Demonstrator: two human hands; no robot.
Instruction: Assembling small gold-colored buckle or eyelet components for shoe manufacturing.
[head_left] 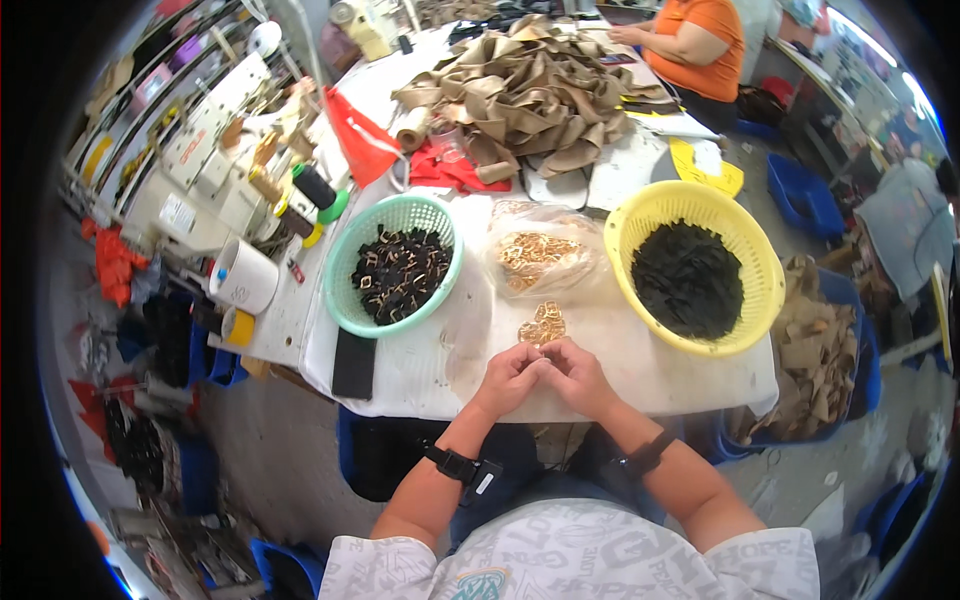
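Both hands meet near the front edge of the white table [450,385], fingertips pinched together. Whatever my left hand [508,380] and my right hand [580,378] grip between them is too small to make out. Just beyond the fingers lies a small pile of gold metal buckles [545,325]. Behind it a clear plastic bag [548,255] holds many more gold pieces. To the left, a mint green basket [336,262] contains black strips with gold buckles on them. On the right stands a yellow basket [765,270] filled with black strips [685,280].
A dark flat rectangle [353,365] lies beside the green basket. Brown cut pieces [540,95] are heaped at the back. Sewing machines [200,170] and thread cones [315,188] stand left. A person in orange [700,45] sits far right. A blue bin [865,340] holds brown pieces.
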